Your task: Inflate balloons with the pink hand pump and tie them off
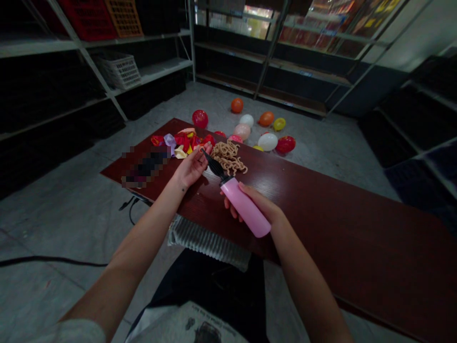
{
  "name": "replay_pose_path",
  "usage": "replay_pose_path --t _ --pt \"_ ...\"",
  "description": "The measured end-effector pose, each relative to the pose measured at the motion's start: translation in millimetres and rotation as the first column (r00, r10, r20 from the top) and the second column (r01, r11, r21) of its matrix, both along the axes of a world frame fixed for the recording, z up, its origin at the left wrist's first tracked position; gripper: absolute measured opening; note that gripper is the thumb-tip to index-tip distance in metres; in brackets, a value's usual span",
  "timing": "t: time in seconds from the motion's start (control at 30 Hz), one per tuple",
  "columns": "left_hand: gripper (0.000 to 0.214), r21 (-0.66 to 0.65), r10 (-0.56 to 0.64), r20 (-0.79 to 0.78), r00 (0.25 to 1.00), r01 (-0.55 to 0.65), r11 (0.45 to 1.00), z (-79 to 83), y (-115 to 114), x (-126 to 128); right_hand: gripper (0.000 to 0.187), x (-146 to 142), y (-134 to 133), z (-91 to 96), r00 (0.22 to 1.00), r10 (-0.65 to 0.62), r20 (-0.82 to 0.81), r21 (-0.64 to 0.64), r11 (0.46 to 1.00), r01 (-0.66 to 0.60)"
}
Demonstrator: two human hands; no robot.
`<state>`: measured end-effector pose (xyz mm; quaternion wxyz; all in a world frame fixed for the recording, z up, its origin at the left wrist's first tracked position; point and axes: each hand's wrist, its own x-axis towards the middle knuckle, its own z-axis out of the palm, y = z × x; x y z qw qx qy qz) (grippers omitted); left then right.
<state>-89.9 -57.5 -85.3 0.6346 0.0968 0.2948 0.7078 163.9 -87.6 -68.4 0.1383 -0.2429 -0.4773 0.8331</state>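
Note:
My right hand point(255, 202) is wrapped around the pink barrel of a hand balloon pump point(246, 207), held at a slant above the table. The pump's black ribbed nozzle point(214, 165) points away to the upper left. At its tip, my left hand point(194, 166) is closed, palm up, with its fingertips on a small orange-red balloon point(202, 149); only its ring-like rim shows clearly. Just beyond that hand lies a heap of uninflated balloons point(187, 141) in red, lilac, cream and yellow. A pile of tan, curly strands point(228, 155) lies beside the nozzle.
The dark red table point(321, 214) runs to the right. A blurred-out dark object point(146, 166) lies at its left end. Several inflated balloons point(267, 142) rest on the floor behind. Shelves point(235, 55) line the room. A grey ribbed cloth point(207, 240) hangs below the near edge.

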Motion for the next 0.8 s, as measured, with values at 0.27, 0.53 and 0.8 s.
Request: replay_pose_path --t 0.27,0.53,0.8 --pt "0.027 0.053 0.025 -0.158 0.987 -0.017 0.998 2.4 -2.7 4.5 0.053 -1.6 1.8 1.5 0.999 -0.013 0.030 0.002 1.000 0.013" --pt "0.005 0.128 0.018 -0.314 0.949 0.024 0.991 4.2 -7.0 14.0 0.054 -1.8 3.2 -2.7 0.999 -0.030 0.045 -0.007 1.000 0.031" --pt "0.004 0.145 -0.042 -0.315 0.948 0.092 0.985 2.9 -10.1 23.7 0.058 -2.7 3.3 -3.0 0.998 -0.057 0.020 -0.030 0.998 0.058"
